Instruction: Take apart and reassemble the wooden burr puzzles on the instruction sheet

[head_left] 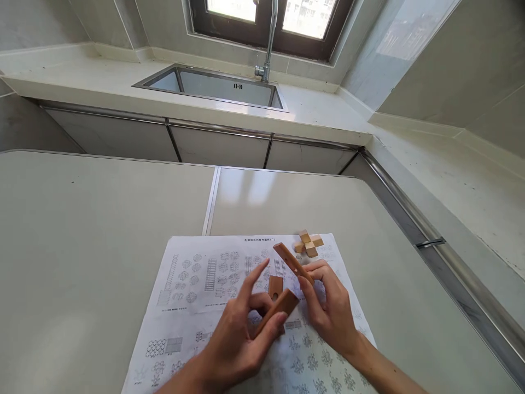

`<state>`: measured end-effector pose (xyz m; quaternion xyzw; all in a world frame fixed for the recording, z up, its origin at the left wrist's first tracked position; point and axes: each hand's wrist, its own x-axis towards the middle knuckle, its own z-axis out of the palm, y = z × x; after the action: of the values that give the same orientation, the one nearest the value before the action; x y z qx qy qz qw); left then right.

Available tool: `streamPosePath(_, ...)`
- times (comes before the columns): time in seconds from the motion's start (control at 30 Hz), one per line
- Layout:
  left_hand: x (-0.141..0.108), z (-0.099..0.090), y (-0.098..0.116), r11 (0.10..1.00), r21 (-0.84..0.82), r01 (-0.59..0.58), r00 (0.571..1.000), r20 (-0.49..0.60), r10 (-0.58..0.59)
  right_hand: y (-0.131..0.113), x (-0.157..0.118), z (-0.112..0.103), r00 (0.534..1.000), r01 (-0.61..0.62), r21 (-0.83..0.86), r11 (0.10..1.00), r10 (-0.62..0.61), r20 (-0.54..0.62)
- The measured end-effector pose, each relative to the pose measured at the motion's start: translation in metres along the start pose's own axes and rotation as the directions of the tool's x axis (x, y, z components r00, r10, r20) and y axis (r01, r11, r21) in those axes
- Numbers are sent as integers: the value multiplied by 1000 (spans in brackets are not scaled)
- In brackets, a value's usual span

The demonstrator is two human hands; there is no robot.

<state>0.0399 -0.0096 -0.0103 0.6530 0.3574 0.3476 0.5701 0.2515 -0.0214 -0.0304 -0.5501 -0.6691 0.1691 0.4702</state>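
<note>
My left hand point(241, 334) is closed around a brown wooden puzzle piece point(283, 306), held at a slant between thumb and fingers, with the index finger stretched out. Another brown piece with a rounded notch point(276, 285) stands up behind it; whether the two are joined I cannot tell. Between the thumb and fingers of my right hand point(330, 312) is a long brown wooden bar point(292, 261), tilted up to the left, with a small notch near its middle. Both hands are above printed sheets point(184, 323). Beyond the right hand sits a light wooden burr puzzle point(308, 243), assembled as a cross.
The sheets lie on a pale table point(82, 246) with a white seam point(212, 200) down it. Past its far edge runs a counter point(102, 76) with a steel sink point(229, 96) and a tap point(268, 49) under a window. Another counter point(455, 180) borders the right side.
</note>
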Motion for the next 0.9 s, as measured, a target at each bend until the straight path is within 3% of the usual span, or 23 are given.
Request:
streamPosePath(0.1, 6, -5, 5, 995, -17, 97, 976, -195, -99, 0, 0, 0, 996, -92, 70, 993, 91, 17)
streamPosePath(0.17, 10, -9, 7, 990, -15, 140, 957, -255, -139, 1, 0, 0, 985, -170, 135, 976, 165, 46)
streamPosePath(0.5, 11, -7, 7, 987, 54, 152, 969, -204, -138, 0, 5, -5, 890, -456, 380, 805, 413, 193)
streamPosePath(0.6, 11, -8, 6, 973, 184, 142, 966, -241, -96, 0, 5, -6, 885, -464, 300, 833, 421, 199)
streamPosePath(0.77, 12, -15, -3, 884, 467, 29, 949, -290, 122, 0, 2, -4, 908, -386, 173, 906, 340, 246)
streamPosePath(0.9, 13, -19, -10, 811, 585, 25, 950, -267, 163, -1, 0, -2, 925, -312, 94, 945, 280, 257)
